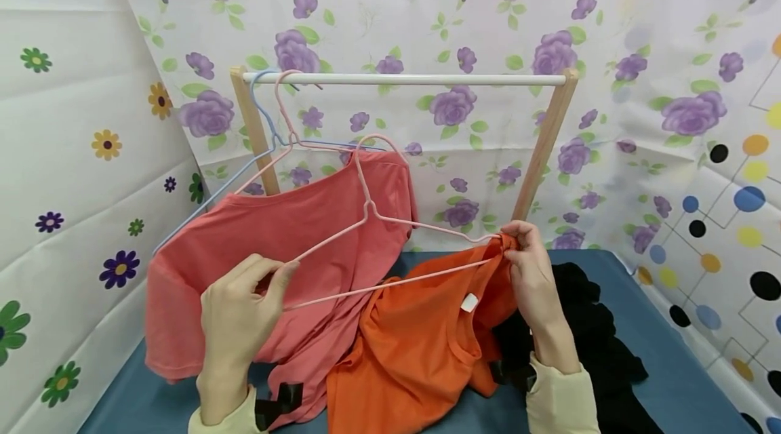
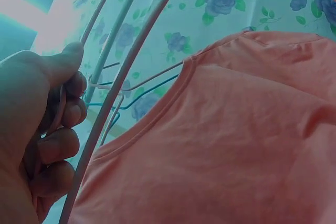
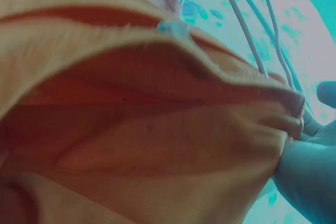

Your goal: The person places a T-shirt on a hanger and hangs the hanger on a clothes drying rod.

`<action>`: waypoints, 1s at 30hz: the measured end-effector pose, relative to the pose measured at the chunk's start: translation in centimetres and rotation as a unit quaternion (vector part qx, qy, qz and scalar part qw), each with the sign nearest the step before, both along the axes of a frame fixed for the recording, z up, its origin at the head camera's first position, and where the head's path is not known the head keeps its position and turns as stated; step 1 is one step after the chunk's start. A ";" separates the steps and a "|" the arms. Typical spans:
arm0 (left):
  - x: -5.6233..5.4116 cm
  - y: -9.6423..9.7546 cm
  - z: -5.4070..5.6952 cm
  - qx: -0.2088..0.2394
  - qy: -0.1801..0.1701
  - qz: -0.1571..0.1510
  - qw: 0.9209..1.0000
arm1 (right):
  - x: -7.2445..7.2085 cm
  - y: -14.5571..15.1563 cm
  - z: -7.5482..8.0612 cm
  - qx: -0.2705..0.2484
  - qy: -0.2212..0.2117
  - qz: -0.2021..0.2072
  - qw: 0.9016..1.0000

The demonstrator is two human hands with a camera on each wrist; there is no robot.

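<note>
My left hand [image 1: 241,308] grips the left end of a pink clothes hanger [image 1: 366,203], fingers curled round its wire in the left wrist view. At the other end, my right hand [image 1: 535,278] pinches the shoulder of an orange shirt [image 1: 405,359]; the hanger's right arm runs into the cloth there. The shirt hangs from that hand, its lower part on the table, with a white tag [image 1: 469,302] showing at the neckline. In the right wrist view, the orange cloth [image 3: 157,129] fills most of the frame and partly hides the right fingers.
Behind stands a rack with a white rod [image 1: 403,79] and wooden posts. From it hang a blue hanger [image 1: 207,202] and another pink hanger [image 1: 282,105] bearing a coral-pink shirt [image 1: 293,230]. Black clothing [image 1: 604,352] lies on the blue table [image 1: 671,359] at right.
</note>
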State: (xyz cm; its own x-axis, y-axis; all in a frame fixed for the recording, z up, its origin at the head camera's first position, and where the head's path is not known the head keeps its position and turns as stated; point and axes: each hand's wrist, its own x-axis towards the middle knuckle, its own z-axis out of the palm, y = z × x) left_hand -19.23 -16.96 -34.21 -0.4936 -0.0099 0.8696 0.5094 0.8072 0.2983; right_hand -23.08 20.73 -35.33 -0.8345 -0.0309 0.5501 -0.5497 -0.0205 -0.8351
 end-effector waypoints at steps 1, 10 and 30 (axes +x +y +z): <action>0.0 0.0 0.0 0.003 -0.002 0.002 1.000 | 0.0 0.1 0.0 -0.018 0.000 0.015 1.000; 0.1 -0.5 0.2 0.021 -0.014 0.007 1.000 | -1.0 1.1 -1.0 0.039 0.091 -0.035 0.994; -0.6 -1.2 -0.4 0.006 0.023 -0.049 0.999 | -0.9 1.7 -0.9 0.121 0.080 0.005 0.989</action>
